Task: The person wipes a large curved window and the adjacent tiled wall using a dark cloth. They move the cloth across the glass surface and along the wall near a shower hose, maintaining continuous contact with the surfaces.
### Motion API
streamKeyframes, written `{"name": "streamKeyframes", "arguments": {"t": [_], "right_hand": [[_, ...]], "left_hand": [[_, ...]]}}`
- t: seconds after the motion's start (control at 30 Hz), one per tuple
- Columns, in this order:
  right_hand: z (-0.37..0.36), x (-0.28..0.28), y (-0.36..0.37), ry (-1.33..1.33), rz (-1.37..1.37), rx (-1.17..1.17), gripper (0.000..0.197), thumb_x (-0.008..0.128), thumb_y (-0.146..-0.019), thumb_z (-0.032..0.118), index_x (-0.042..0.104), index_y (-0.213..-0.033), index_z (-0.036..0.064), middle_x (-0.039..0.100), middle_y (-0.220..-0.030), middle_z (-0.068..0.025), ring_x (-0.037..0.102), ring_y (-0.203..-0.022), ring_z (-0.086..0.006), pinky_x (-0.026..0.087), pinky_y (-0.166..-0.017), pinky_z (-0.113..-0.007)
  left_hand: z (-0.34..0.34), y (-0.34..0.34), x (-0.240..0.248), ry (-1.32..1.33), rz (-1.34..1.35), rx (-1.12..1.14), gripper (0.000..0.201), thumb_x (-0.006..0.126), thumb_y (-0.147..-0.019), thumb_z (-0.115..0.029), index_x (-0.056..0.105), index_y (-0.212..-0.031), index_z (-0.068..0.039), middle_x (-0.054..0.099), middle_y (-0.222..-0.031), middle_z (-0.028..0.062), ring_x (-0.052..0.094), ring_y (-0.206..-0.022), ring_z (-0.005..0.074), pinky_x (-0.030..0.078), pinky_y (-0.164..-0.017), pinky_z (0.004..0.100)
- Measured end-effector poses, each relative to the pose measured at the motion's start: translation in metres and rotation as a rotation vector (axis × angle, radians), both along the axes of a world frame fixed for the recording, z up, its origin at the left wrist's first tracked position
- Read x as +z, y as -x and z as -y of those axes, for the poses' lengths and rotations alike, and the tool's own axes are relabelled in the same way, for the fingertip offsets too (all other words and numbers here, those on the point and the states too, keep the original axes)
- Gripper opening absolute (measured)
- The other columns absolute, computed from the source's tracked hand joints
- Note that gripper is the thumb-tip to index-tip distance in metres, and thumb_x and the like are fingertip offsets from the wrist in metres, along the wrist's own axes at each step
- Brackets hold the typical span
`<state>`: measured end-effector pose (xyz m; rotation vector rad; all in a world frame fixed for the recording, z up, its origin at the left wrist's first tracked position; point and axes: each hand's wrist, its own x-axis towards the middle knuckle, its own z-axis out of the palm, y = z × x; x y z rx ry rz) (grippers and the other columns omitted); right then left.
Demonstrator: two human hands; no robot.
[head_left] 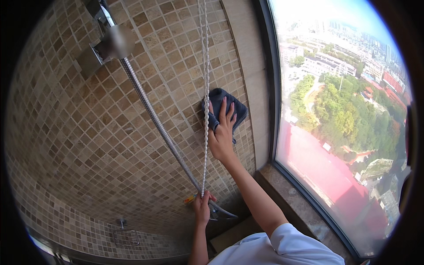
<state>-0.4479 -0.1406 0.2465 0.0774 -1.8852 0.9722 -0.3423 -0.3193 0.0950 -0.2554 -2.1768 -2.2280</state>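
- The cloth [240, 108] is showing a dark blue-grey colour, a soft, matt surface and rounded, folded edges; a thick fold is bulging at its left side, beside the hand.
- The cloth is lying against the tiled wall [172, 81], just left of the plain strip bordering the window [340, 110]; a small dark tip is protruding beyond the right edge of the wrist.
- The right hand [222, 134] is covering the cloth's near middle portion, so the fabric under the palm is being hidden.
- The cord [206, 145], white and twisted-looking, is passing in front of the cloth's left edge; its far end is running out of view.
- A yellow-orange object [189, 199] is being partly masked by the left hand [202, 206]; its kind is remaining unclear.
- The shower fixture [118, 41] at far left is appearing blurred.
- The right arm is reaching far from the near right, its elbow nearly straight; the right hand is pressing palm-down with fingers extended and spread, not closing into a fist.
- The left forearm is rising from the near edge; the left hand is gripping the cord with curled fingers, near the metal hose [154, 117].
- The white sleeve [296, 243] is ending around the right upper arm.
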Motion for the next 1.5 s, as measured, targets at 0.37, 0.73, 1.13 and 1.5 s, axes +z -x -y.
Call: {"name": "streamKeyframes", "arguments": {"t": [0.37,0.73,1.13,1.5], "right_hand": [[-0.007,-0.164,0.000,0.783,0.145,0.204,0.053,0.044,-0.102,0.031,0.031,-0.151,0.0165,-0.004,-0.161,-0.0208,-0.005,-0.147,-0.0411,0.002,-0.116,-0.049],[-0.024,-0.180,0.011,0.549,0.105,-0.052,0.050,0.050,-0.097,0.023,0.043,-0.145,0.0130,0.005,-0.160,-0.0231,0.002,-0.145,-0.0473,0.004,-0.114,-0.057],[-0.070,-0.079,0.018,-0.115,-0.013,0.059,0.055,0.058,-0.087,0.018,0.050,-0.141,0.0207,0.016,-0.156,-0.0271,0.010,-0.141,-0.0541,0.006,-0.112,-0.064],[-0.031,0.046,-0.003,-0.631,-0.117,0.219,0.068,0.062,-0.081,0.014,0.045,-0.144,0.0325,0.025,-0.156,-0.0152,0.025,-0.140,-0.0461,0.019,-0.108,-0.066]], "left_hand": [[-0.008,0.001,0.003,-0.020,0.003,0.124,0.023,0.050,-0.100,-0.023,0.054,-0.086,-0.005,0.058,-0.073,0.0038,0.057,-0.070,0.0117,0.045,-0.070,0.0272],[-0.034,0.005,-0.003,0.074,0.018,0.150,0.015,0.053,-0.099,-0.018,0.053,-0.092,-0.005,0.057,-0.076,0.0044,0.058,-0.071,0.0136,0.050,-0.071,0.0310],[-0.043,0.010,-0.020,0.116,-0.191,0.461,0.021,0.060,-0.097,-0.022,0.051,-0.102,-0.004,0.058,-0.086,0.0041,0.057,-0.080,0.0135,0.046,-0.075,0.0288],[-0.036,0.000,-0.021,-0.141,-0.109,0.479,0.014,0.054,-0.100,-0.018,0.049,-0.096,-0.006,0.050,-0.073,-0.0012,0.042,-0.058,0.0039,0.034,-0.051,0.0196]]}}
